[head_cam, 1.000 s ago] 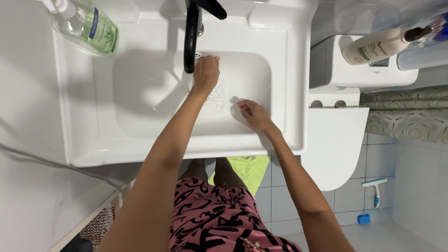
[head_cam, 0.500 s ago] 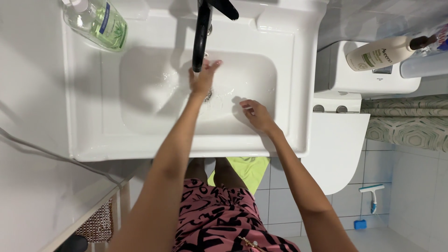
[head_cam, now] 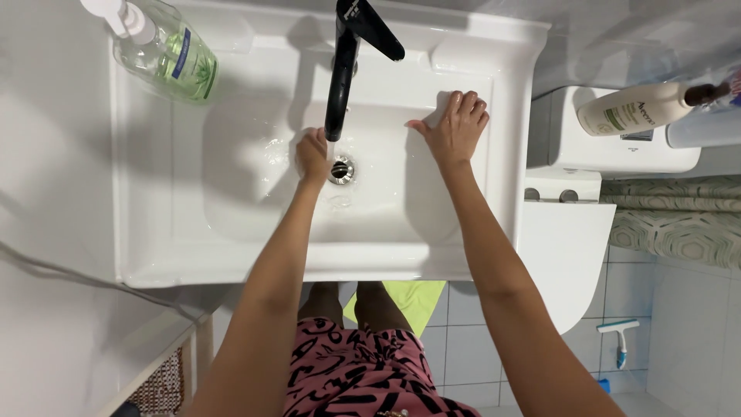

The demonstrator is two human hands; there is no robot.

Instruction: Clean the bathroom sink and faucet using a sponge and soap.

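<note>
1. White rectangular sink [head_cam: 154, 232], wet basin, fills the middle.
2. Black tap [head_cam: 340, 77] reaches over the basin from the far rim.
3. Right hand [head_cam: 455, 127], fingers spread, flat on the far right basin wall, holding nothing.
4. Left hand [head_cam: 312, 154], fingers curled, empty, under the spout beside the drain [head_cam: 340, 169].

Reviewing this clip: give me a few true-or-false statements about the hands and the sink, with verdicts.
1. The right hand lies flat on the sink rim. True.
2. The left hand holds the soap bottle. False: the bottle stands apart at the sink's back left corner.
3. The left hand is beside the drain, under the black tap. True.
4. The lotion bottle stands in the basin. False: it lies on the toilet tank.
</note>
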